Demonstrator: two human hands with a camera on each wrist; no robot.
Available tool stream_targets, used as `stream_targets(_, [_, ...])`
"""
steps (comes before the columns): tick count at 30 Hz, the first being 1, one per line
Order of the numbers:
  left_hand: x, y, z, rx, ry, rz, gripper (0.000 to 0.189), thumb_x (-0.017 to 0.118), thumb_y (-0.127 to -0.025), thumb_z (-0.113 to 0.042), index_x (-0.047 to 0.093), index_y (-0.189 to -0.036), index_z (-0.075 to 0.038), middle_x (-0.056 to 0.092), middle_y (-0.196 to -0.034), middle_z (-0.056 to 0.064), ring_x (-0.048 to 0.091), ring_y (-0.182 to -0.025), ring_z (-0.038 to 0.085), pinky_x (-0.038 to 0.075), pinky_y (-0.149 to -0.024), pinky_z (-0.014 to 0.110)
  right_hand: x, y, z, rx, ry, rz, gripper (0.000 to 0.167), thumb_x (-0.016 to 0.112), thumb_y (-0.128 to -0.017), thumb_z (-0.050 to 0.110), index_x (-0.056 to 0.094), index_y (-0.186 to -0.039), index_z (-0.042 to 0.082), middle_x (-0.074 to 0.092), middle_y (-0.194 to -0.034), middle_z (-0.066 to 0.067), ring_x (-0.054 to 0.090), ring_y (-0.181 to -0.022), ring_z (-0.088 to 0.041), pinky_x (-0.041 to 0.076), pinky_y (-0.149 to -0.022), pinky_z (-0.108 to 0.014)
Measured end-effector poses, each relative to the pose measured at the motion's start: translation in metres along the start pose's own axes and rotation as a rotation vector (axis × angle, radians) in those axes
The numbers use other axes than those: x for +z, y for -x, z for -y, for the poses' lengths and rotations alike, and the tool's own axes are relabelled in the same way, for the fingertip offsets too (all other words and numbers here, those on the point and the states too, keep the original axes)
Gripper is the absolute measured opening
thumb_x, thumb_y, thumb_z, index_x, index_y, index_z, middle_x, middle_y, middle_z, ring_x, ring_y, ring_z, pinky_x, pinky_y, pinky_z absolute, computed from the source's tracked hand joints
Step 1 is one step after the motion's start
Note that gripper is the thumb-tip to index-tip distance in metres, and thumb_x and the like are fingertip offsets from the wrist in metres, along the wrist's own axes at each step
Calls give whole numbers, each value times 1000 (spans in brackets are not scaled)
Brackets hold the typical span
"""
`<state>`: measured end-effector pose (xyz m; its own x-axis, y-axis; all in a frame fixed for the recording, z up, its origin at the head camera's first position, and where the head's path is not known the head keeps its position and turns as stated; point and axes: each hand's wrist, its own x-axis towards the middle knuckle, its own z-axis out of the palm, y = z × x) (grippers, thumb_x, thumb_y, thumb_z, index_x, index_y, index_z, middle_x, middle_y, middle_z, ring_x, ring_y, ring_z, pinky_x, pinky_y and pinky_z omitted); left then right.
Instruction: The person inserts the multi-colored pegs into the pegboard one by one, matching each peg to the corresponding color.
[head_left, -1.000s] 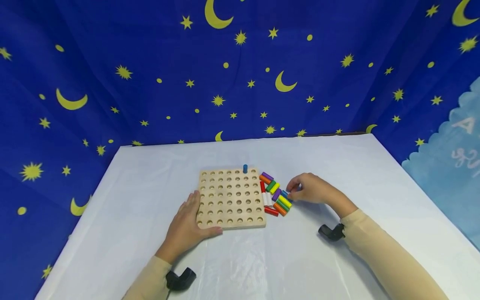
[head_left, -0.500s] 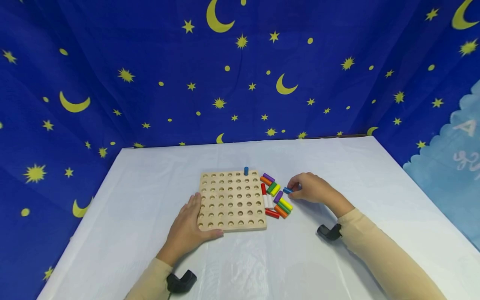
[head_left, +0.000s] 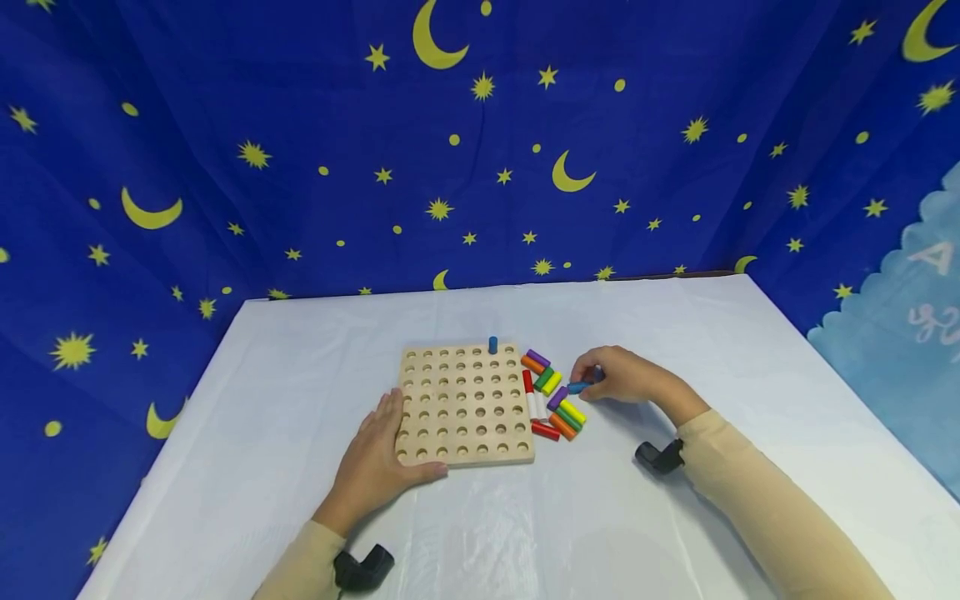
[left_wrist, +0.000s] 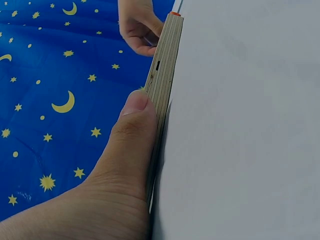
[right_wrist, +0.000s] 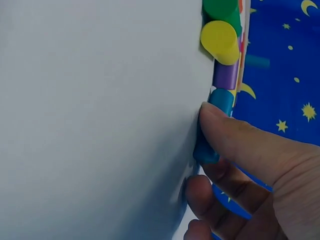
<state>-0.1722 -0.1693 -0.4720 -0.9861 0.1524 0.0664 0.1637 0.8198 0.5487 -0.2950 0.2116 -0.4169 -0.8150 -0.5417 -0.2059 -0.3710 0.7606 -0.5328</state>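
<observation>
In the head view, a square wooden pegboard [head_left: 461, 404] with rows of round holes lies on the table, and one blue peg [head_left: 492, 345] stands upright in its far row. My left hand [head_left: 375, 454] rests at its near left corner, fingers straight along the left side. The left thumb [left_wrist: 135, 130] presses against the near edge in the left wrist view. My right hand [head_left: 618, 375] pinches another blue peg [right_wrist: 222, 100] between thumb and fingers, just right of the loose pegs. That peg lies tilted, its free end close to a purple peg [right_wrist: 225, 75].
Right of the board lies a loose group of pegs: red [head_left: 545, 431], white [head_left: 532, 406], orange [head_left: 562, 426], green [head_left: 543, 378], yellow [head_left: 573, 412] and purple. A blue star-and-moon cloth [head_left: 480, 167] hangs behind the white table [head_left: 315, 333].
The blue peg in my right hand has come away from the group's right side and turned slightly between the fingers. My left hand has stayed at the board. The view has tilted slightly.
</observation>
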Motion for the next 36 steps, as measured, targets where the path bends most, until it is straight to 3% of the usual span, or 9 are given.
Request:
stream_targets(8, [0,1,0,-5,-4,1,138,76,-62,-76,15,-156,4,15,-164,21,17,-153,38,21,-123,56,-2,-6,-5,23,-42,-90,16,74,-90,16,62,-99,11,62,-93,-3,53,-86,-18,46,-77,-32])
stream_targets(20, [1,1,0,-3,7,-2,137,77,-63,-75,15,-156,4,15,-164,21,17,-153,38,21,-123,56,-5,-29,-9,30,-253,-299,21,75,-89,18,61,-103,11,67,-104,-8,55,-74,-20,49,-63,-27])
stream_targets(29, [0,0,-2,-13,17,12,139,77,-63,-75,13,-157,3,14,-165,21,16,-153,38,20,-123,56,-8,-41,-1,58,-279,-340,25,77,-87,23,63,-104,11,70,-105,-7,57,-80,-22,48,-66,-29])
stream_targets(36, [0,0,-2,-15,14,8,139,77,-62,-76,14,-157,4,14,-165,21,16,-153,38,21,-123,57,-6,-57,8,20,-295,-340,23,78,-86,19,64,-102,9,71,-100,-8,61,-84,-21,48,-67,-28])
